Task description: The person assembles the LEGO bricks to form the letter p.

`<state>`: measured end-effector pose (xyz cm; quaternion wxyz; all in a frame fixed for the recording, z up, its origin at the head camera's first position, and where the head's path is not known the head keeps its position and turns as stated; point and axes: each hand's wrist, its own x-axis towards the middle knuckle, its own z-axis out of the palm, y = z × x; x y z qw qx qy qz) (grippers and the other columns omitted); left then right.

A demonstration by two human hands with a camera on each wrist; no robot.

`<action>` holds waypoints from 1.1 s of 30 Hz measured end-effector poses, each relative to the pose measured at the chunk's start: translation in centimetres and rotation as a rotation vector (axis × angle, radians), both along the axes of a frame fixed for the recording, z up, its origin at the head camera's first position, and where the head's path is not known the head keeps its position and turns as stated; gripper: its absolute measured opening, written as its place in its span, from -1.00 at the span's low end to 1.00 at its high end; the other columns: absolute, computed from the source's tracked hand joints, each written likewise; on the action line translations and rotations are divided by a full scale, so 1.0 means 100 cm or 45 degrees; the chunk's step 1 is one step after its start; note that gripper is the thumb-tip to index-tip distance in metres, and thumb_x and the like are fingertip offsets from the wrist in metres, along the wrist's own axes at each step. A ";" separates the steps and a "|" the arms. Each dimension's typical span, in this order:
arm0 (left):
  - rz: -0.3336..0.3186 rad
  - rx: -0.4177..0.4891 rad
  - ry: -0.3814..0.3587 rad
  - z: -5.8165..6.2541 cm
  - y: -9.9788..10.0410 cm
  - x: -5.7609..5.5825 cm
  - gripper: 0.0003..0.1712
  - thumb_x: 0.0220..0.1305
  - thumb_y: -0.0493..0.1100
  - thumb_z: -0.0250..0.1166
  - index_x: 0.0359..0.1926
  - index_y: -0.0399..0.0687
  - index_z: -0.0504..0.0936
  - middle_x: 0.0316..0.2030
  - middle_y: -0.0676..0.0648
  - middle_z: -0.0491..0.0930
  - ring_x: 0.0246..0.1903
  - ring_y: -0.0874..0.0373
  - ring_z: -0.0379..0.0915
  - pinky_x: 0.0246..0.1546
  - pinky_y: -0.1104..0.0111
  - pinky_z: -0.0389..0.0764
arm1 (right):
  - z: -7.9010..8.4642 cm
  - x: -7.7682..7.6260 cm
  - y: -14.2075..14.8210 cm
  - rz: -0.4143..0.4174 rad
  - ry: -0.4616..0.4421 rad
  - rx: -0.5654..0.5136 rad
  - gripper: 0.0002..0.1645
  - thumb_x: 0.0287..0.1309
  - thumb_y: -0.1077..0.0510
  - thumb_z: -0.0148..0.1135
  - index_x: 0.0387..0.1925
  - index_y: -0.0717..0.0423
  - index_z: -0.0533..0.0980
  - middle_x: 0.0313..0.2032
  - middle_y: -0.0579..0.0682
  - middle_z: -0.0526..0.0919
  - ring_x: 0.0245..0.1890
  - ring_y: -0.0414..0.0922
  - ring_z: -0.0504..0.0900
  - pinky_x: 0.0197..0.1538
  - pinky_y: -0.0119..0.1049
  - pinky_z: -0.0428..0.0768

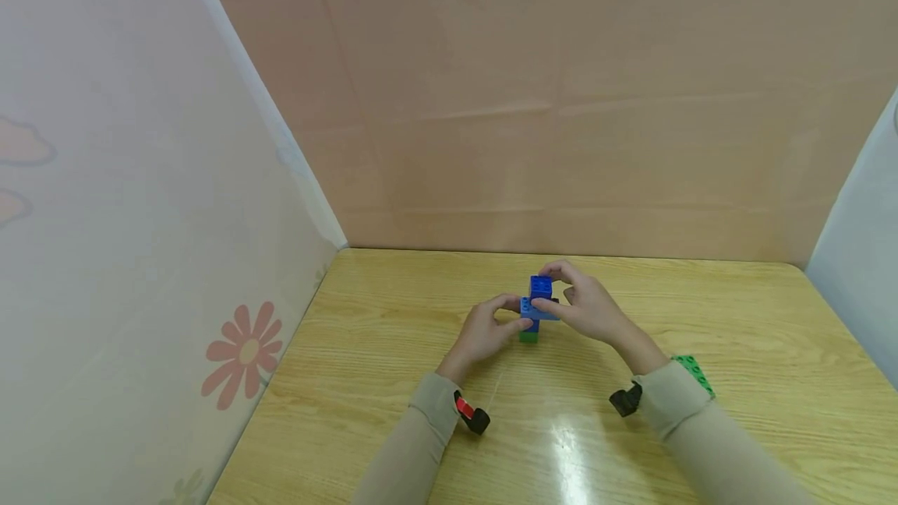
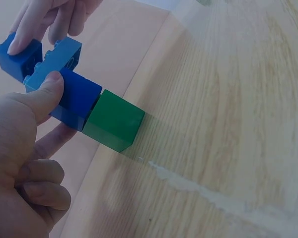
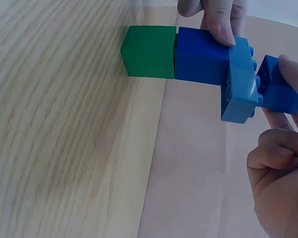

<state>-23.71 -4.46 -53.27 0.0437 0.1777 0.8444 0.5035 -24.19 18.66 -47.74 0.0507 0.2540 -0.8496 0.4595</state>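
Observation:
A small stack of toy building bricks stands on the table in the head view. At its bottom is a green brick, with a dark blue brick on top of it. Across that lies a longer light blue brick, studs up. My left hand pinches the stack between thumb and fingers where the dark blue and light blue bricks meet. My right hand pinches a second dark blue brick at the studs of the light blue one, slightly tilted to them in the right wrist view.
A green studded plate lies on the wooden table at the right, partly covered by my right sleeve. A beige cloth wall rises behind the table, and a pale flowered one stands at the left.

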 end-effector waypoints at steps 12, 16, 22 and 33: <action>-0.009 0.005 0.016 -0.005 -0.001 -0.004 -0.54 0.38 0.23 0.37 0.22 0.28 0.66 0.02 0.30 0.64 0.18 0.20 0.51 0.09 0.09 0.60 | -0.008 -0.002 -0.010 0.039 -0.042 -0.010 -0.45 0.26 -0.03 0.50 0.16 -0.01 0.46 0.06 0.08 0.67 0.08 0.11 0.63 -0.36 -0.27 0.58; -0.005 -0.003 0.029 -0.005 -0.001 -0.004 -0.54 0.38 0.22 0.37 0.21 0.26 0.66 0.01 0.31 0.64 0.18 0.23 0.51 0.08 0.09 0.60 | -0.009 -0.002 -0.011 0.054 -0.071 -0.027 -0.44 0.27 -0.04 0.49 0.17 0.00 0.45 0.08 0.16 0.65 -0.09 0.11 0.70 -0.46 -0.28 0.53; -0.004 -0.007 0.036 -0.006 -0.002 -0.004 -0.54 0.38 0.21 0.37 0.21 0.25 0.67 0.01 0.30 0.65 0.18 0.25 0.51 0.10 0.06 0.59 | -0.009 -0.002 -0.011 0.057 -0.103 -0.043 -0.54 0.36 -0.02 0.41 0.17 0.00 0.47 0.10 0.19 0.63 -0.50 -0.07 0.63 -0.52 -0.29 0.46; 0.004 -0.027 0.056 -0.007 -0.003 -0.005 -0.55 0.37 0.19 0.39 0.20 0.24 0.67 0.00 0.30 0.66 0.17 0.25 0.51 0.10 0.05 0.59 | -0.008 -0.001 -0.013 0.059 -0.133 -0.101 -0.65 0.43 0.01 0.34 0.13 0.01 0.53 0.09 0.18 0.64 -0.70 -0.18 0.37 -0.58 -0.31 0.42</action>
